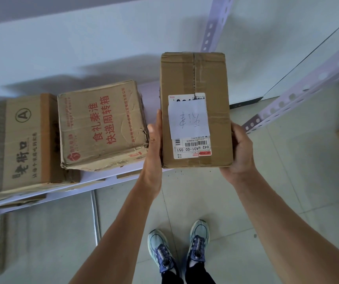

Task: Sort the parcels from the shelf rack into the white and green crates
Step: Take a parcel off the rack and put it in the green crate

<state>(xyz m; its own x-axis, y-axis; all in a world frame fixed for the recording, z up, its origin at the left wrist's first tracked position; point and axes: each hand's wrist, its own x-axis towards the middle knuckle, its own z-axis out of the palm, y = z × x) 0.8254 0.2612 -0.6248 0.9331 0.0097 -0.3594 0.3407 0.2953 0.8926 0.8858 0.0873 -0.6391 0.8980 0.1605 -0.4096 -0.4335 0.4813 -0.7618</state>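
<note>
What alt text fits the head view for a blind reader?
The left hand and right hand hold a taped parcel with a handwritten note over its label, by the shelf. A red-printed box and a box marked A sit on the shelf, left of it.

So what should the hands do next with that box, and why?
Probably pull the box back, clear of the shelf, ready for sorting. The left hand and right hand already grip its sides, but its far end is over the shelf, close beside another box.
</note>
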